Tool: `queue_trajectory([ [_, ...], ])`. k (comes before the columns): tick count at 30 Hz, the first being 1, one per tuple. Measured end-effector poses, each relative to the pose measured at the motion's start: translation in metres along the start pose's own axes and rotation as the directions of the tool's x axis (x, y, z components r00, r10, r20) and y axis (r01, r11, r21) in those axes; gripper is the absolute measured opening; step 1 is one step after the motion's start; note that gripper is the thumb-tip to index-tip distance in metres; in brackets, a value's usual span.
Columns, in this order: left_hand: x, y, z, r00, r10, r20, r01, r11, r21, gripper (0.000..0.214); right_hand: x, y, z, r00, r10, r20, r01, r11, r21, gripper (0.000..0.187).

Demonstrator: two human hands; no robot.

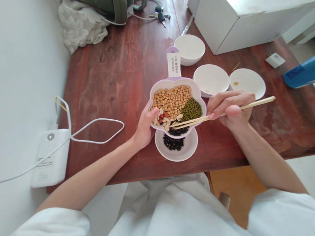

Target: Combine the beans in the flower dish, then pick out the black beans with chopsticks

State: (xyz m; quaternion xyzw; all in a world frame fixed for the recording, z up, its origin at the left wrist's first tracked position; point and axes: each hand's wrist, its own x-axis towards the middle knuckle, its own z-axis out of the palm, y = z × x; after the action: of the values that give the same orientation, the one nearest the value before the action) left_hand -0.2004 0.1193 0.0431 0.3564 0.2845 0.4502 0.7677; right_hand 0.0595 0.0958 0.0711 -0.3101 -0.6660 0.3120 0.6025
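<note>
Left hand (145,129) grips the handled dish (197,90), right hand (231,108) clamps chopsticks (194,121); work appears partial: black beans (174,142) occupy the bowl (189,148) nearest the tabletop's (222,148) front edge, soybeans (173,95), mung beans (191,109), peanuts (162,116) remain dished.

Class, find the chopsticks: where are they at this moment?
In the head view, right of centre, the chopsticks are in the right hand, tips by the peanuts in the lavender-edged dish.

Bean tray (196,92) is over the back of one bowl (191,146), three more bowls (211,77) sit behind it rightward, box (249,25) behind those, backpack (97,4) back left on the tabletop (109,85), fyi.
</note>
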Motion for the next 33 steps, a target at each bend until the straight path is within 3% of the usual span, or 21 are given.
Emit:
queue_trajectory([
  [7,0.0003,-0.0017,-0.0013,1.0,-0.002,-0.018,0.002,1.0,-0.002,0.062,-0.0016,-0.0017,-0.002,0.999,0.049,-0.008,-0.049,0.999,-0.02,0.039],
  [15,-0.0005,-0.0009,-0.0004,1.0,0.008,-0.003,-0.008,1.0,-0.009,0.055,-0.002,0.0018,-0.0009,0.999,0.04,-0.025,-0.04,0.999,0.003,0.04],
  [33,-0.0019,0.0008,-0.0012,1.0,-0.029,-0.005,0.029,1.0,0.009,0.061,-0.0005,-0.0038,0.0025,0.997,0.042,-0.064,-0.041,0.999,0.014,0.044],
])
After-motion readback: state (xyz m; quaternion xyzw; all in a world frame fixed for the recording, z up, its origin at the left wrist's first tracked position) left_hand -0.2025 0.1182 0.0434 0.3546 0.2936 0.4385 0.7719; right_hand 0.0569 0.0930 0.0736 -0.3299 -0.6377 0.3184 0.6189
